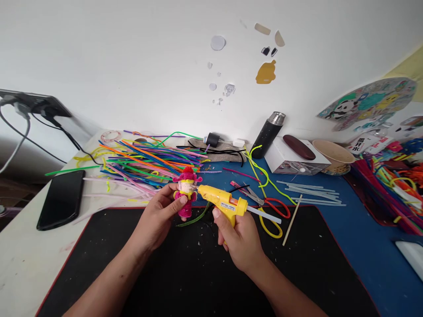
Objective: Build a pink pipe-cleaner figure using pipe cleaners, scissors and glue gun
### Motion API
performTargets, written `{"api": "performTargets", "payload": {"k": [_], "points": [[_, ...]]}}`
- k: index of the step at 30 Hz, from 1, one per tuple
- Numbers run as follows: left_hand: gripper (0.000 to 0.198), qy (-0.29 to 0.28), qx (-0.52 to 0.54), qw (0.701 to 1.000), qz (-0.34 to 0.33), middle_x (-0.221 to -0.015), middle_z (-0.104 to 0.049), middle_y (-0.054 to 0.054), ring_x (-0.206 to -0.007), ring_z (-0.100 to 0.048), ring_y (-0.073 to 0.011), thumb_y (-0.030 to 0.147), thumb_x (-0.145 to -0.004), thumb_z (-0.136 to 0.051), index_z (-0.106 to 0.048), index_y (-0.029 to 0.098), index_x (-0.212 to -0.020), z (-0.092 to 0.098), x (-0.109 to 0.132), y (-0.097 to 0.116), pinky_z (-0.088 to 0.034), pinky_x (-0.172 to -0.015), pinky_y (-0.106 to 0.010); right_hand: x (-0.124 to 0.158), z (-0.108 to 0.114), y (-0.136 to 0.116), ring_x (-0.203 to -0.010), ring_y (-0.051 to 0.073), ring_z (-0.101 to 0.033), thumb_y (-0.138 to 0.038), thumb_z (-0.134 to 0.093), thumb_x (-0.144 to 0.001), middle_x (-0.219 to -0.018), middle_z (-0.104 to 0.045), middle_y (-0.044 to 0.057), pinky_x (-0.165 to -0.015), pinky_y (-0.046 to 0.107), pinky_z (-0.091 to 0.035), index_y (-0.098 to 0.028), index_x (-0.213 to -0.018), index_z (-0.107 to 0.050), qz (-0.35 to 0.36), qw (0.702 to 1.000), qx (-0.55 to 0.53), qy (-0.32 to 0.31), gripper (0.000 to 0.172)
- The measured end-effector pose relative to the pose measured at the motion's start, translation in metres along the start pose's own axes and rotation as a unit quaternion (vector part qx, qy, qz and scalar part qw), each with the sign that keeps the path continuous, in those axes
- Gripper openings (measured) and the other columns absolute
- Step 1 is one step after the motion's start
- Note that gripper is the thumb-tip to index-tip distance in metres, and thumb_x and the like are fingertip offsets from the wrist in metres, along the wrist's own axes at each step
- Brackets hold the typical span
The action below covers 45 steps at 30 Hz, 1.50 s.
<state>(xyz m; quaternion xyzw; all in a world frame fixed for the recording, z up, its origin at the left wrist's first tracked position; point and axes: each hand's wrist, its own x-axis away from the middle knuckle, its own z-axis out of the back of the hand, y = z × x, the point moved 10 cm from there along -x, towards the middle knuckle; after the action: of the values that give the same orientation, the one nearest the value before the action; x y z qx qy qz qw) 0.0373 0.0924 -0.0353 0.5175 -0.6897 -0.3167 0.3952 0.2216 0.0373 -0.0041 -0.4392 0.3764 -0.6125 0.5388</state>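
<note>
My left hand (164,211) grips a small pipe-cleaner doll (185,207), upright, with a red hat, a pale face and a magenta body trimmed in yellow. In my right hand (238,235) is a yellow hot glue gun (221,199), a translucent glue stick (264,214) poking out of its back end. The gun's nozzle points left and is at the doll's face; whether it touches cannot be made out. Both hands are above a black mat (198,281). Right of the gun lie scissors (264,200) with red and yellow handles.
A heap of colored pipe cleaners (145,160) spreads behind my left hand. A phone (62,198) lies at left. Spare glue sticks (313,193) and a wooden stick (292,220) lie at right. A black thermos (269,134) stands beside a white box (297,160) near the wall.
</note>
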Motion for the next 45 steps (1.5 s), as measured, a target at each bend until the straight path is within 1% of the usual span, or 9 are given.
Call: {"api": "performTargets", "payload": {"k": [9, 15, 23, 30, 38, 45], "points": [[0.039, 0.001, -0.002, 1.0, 0.0, -0.091, -0.078, -0.006, -0.064, -0.062, -0.013, 0.036, -0.073, -0.1, -0.076, 0.017, -0.098, 0.001, 0.0006, 0.0007, -0.055, -0.05, -0.021, -0.0003, 0.001, -0.0028, -0.036, 0.012, -0.045, -0.066, -0.056, -0.101, -0.039, -0.044, -0.004, -0.044, 0.025, -0.037, -0.025, -0.057, -0.051, 0.003, 1.0, -0.002, 0.001, 0.061], [0.044, 0.012, 0.011, 1.0, 0.007, -0.085, -0.075, -0.003, -0.061, -0.06, -0.0116, 0.036, -0.067, -0.103, -0.075, 0.017, -0.095, 0.0011, 0.0005, 0.0011, -0.054, -0.049, -0.022, -0.0005, 0.0012, -0.0006, -0.037, 0.011, -0.045, -0.065, -0.054, -0.103, -0.04, -0.044, -0.003, -0.044, 0.025, -0.037, -0.024, -0.056, -0.051, 0.009, 1.0, 0.002, 0.002, 0.062], [0.043, 0.01, 0.012, 1.0, 0.007, -0.088, -0.076, -0.003, -0.062, -0.06, -0.0117, 0.034, -0.068, -0.102, -0.074, 0.018, -0.096, 0.0014, 0.0011, -0.0001, -0.054, -0.05, -0.021, -0.0009, 0.0035, -0.0051, -0.037, 0.012, -0.045, -0.065, -0.055, -0.101, -0.037, -0.041, -0.004, -0.046, 0.026, -0.038, -0.025, -0.056, -0.053, 0.007, 1.0, 0.012, 0.003, 0.061], [0.042, 0.013, 0.011, 1.0, 0.009, -0.087, -0.077, -0.004, -0.061, -0.061, -0.0127, 0.033, -0.069, -0.102, -0.073, 0.018, -0.096, 0.0017, 0.001, -0.0005, -0.053, -0.05, -0.023, -0.0004, 0.0049, 0.0014, -0.036, 0.013, -0.046, -0.065, -0.054, -0.102, -0.037, -0.042, -0.004, -0.046, 0.026, -0.039, -0.025, -0.056, -0.053, -0.003, 1.0, 0.015, 0.006, 0.061], [0.047, 0.021, -0.001, 1.0, 0.01, -0.089, -0.075, -0.004, -0.064, -0.061, -0.0133, 0.036, -0.066, -0.103, -0.074, 0.017, -0.097, 0.0022, 0.0012, 0.0006, -0.054, -0.05, -0.023, -0.0009, 0.0045, -0.0001, -0.036, 0.012, -0.045, -0.065, -0.058, -0.1, -0.038, -0.042, -0.004, -0.045, 0.026, -0.039, -0.025, -0.056, -0.053, -0.009, 1.0, 0.008, 0.004, 0.06], [0.046, 0.015, -0.003, 1.0, 0.005, -0.089, -0.076, -0.005, -0.061, -0.061, -0.0128, 0.036, -0.068, -0.102, -0.074, 0.017, -0.098, 0.0014, 0.0007, 0.001, -0.053, -0.052, -0.024, -0.0002, 0.0036, 0.0022, -0.036, 0.012, -0.045, -0.064, -0.057, -0.101, -0.038, -0.043, -0.004, -0.044, 0.026, -0.038, -0.025, -0.057, -0.053, -0.01, 1.0, 0.008, -0.001, 0.059]]}}
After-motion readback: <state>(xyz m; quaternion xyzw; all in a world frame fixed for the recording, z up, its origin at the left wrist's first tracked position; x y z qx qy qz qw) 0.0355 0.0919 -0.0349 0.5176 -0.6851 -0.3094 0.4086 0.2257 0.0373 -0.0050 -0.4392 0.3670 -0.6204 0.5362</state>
